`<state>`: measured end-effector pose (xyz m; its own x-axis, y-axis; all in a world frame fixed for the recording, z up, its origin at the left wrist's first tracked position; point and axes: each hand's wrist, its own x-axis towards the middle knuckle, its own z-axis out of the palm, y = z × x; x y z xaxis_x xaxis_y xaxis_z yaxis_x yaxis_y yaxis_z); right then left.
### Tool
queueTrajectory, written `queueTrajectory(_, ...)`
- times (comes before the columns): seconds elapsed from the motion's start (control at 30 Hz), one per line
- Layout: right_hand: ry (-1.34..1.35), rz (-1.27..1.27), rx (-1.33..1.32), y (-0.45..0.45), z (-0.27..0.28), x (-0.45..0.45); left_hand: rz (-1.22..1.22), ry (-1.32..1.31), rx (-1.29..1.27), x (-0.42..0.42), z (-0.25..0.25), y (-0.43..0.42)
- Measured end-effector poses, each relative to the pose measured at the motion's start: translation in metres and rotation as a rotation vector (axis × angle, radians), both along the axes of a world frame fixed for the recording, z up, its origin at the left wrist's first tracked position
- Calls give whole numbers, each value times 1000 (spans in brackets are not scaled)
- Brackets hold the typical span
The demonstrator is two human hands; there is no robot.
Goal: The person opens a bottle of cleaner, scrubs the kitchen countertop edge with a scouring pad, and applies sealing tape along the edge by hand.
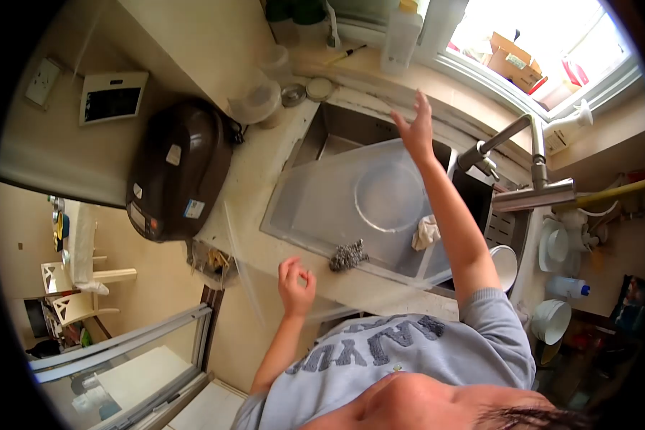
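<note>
A large translucent plastic piece (315, 193), a tray or lid, lies across the steel sink (337, 129), with a pale ring showing on it. My right hand (416, 132) reaches over its far edge, fingers raised and spread, with nothing seen in them. Nearer my body, my left hand (296, 288) hovers by the counter's front edge, fingers bent and thumb apart. No object is visible in it. A steel wool scrubber (349, 256) rests to its right at the near edge of the plastic. Beside my right forearm is a crumpled whitish cloth (426, 233).
A metal faucet (534, 161) stands at the right of the sink. A dark brown rice cooker (179, 168) occupies the left counter. White bowls (550, 320) and a clear bottle (567, 287) are at right. A large jug (401, 39) stands on the sill.
</note>
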<state>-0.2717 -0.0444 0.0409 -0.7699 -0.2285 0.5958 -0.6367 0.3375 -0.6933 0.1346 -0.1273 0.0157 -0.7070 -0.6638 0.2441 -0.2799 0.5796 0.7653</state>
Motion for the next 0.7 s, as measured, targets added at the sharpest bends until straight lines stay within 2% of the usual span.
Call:
queueTrajectory(0.07,-397,-100,-116,-28,5,-49,25,-34,-17,15,6,-1)
queueTrajectory(0.13,-244,-238,76,-48,14,-86,40,-31,-29,26,8,-3)
queueTrajectory(0.17,-292,-227,104,-56,23,-104,61,-37,4,33,7,-4)
queueTrajectory(0.23,-219,-267,-60,-72,22,-147,130,-51,44,37,5,-5)
queueTrajectory(0.27,-290,-268,-143,-79,33,-156,163,-50,60,42,7,-5)
queueTrajectory(0.33,-251,-297,-212,-93,37,-171,256,-70,84,53,8,-4)
queueTrajectory(0.37,-11,-442,26,-97,17,-205,233,-65,46,54,6,-6)
queueTrajectory(0.4,-232,-380,-111,-104,40,-180,207,-67,7,58,7,-7)
queueTrajectory(0.47,-121,-400,-146,-112,29,-206,267,-73,72,63,2,-5)
queueTrajectory(0.6,-215,-391,-72,-101,35,-202,308,-80,131,74,1,0)
queueTrajectory(0.7,-147,-374,-126,-87,36,-203,299,-74,147,73,2,-3)
